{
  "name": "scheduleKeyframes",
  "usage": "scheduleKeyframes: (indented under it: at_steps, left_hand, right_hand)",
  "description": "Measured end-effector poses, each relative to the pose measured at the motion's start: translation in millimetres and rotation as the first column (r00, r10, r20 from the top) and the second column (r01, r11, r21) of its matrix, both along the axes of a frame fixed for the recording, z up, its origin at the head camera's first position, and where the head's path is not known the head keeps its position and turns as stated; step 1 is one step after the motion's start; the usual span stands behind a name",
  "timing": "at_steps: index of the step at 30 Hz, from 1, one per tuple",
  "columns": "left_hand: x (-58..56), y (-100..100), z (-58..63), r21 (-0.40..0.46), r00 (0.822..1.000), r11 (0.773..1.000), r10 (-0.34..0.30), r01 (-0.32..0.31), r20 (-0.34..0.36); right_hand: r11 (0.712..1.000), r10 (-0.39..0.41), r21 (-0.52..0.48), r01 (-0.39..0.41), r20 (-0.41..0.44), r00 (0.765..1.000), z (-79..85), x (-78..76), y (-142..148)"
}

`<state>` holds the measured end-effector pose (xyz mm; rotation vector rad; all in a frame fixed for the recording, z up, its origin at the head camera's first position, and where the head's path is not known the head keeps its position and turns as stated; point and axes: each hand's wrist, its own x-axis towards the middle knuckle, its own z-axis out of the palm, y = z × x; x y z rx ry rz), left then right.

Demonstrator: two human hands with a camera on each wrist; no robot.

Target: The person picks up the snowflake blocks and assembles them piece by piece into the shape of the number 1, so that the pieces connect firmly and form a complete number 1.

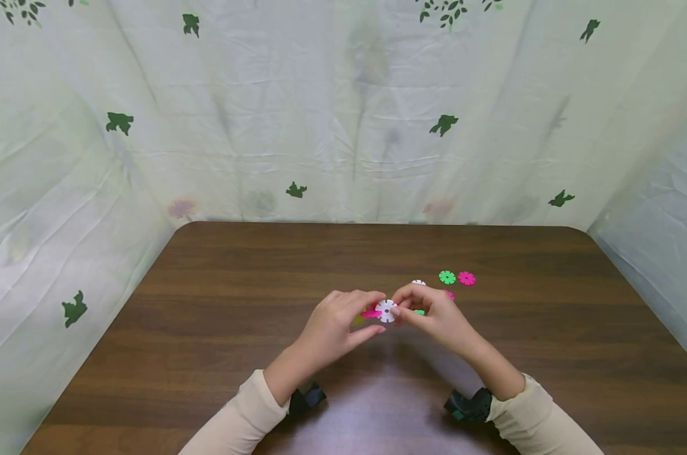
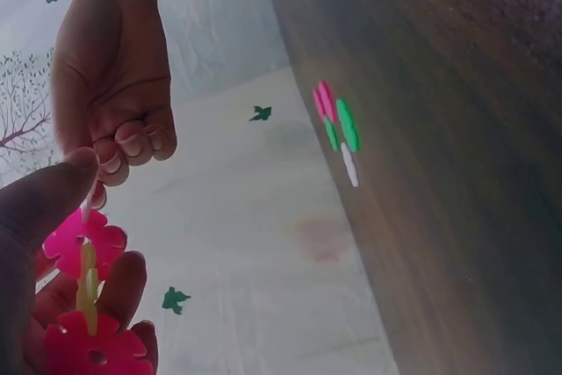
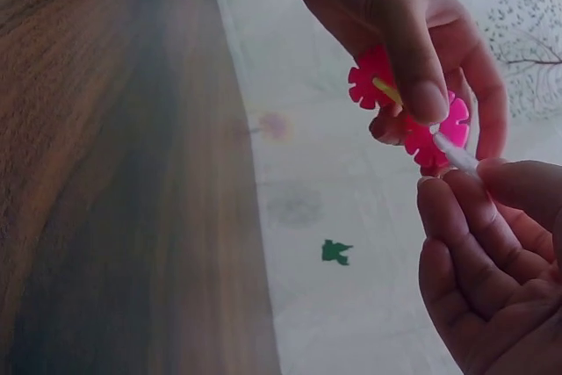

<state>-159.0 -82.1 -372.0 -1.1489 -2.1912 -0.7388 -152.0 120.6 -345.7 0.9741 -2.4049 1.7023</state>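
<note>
My left hand (image 1: pixel 340 322) holds a short chain of notched plastic discs between thumb and fingers. In the left wrist view the chain shows a pink disc (image 2: pixel 105 245), a yellow disc (image 2: pixel 88 285) seen edge-on, and another pink disc (image 2: pixel 70 353). Opposite it, my right hand (image 1: pixel 438 316) pinches a white notched disc (image 1: pixel 385 309) between thumb and fingertips. The white disc meets the nearer pink disc (image 3: pixel 454 127) edge to edge, at right angles to it; whether their slots are joined I cannot tell. Both hands are over the middle of the table.
Loose discs lie on the brown wooden table (image 1: pixel 252 278) beyond my right hand: a green disc (image 1: pixel 447 277), a pink disc (image 1: pixel 466 278), and several others partly hidden behind the hand. A pale curtain (image 1: pixel 343 114) hangs behind the table's back edge.
</note>
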Motion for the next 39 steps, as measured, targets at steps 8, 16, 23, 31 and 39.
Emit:
scheduleKeyframes:
  at_steps: [8,16,23,31,39]
  left_hand:
    - [0.6,0.7,-3.1,0.021,0.999,0.999,0.034,-0.033,-0.037]
    - [-2.7,-2.3,-1.8,0.027,0.997,0.998,0.06,-0.058,-0.054]
    - [-6.0,-9.4,4.1,0.054,0.994,0.995,0.089,-0.086,-0.055]
    - [-7.3,-13.6,8.2,0.076,0.993,0.993,0.098,-0.093,-0.066]
    - [-8.0,-13.9,7.5,0.071,0.995,0.994,0.09,-0.086,-0.054]
  right_hand:
    - [0.999,0.034,-0.018,-0.033,0.068,0.997,-0.7,0.9,-2.9]
    - [0.999,-0.005,0.041,0.006,-0.025,1.0,0.6,-4.9,10.4]
    - [0.983,-0.075,0.166,0.083,-0.054,0.996,-29.2,-25.0,34.8]
    - [0.971,-0.114,0.216,0.105,0.028,0.993,-61.6,-45.7,49.4]
    - [0.962,-0.118,0.252,0.106,0.034,0.992,-86.2,-57.9,58.7]
